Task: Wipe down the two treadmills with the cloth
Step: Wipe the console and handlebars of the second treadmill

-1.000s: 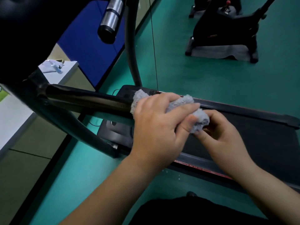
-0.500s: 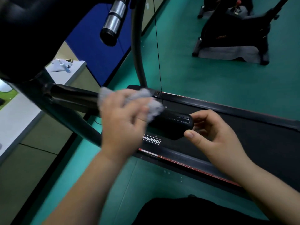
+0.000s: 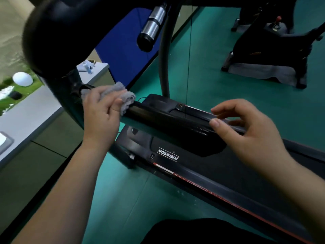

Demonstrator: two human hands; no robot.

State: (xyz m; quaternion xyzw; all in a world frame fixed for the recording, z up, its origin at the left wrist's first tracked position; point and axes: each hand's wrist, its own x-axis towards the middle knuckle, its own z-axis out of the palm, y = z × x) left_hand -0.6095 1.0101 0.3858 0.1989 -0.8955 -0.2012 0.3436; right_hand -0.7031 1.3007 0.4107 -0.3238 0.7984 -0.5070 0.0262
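Cloth (image 3: 121,95) under left hand (image 3: 101,113)

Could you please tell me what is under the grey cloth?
The cloth lies over the treadmill's black handrail, gripped there by the left hand. The rail shows bare beyond the cloth; the stretch beneath cloth and hand is covered.

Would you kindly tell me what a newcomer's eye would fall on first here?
At centre left, the left hand holds a grey cloth wrapped over the treadmill's black handrail. The right hand curls at the rail's free end, centre right, above the treadmill deck; whether it grips is unclear. Beyond, at upper right, an exercise bike stands on the green floor.
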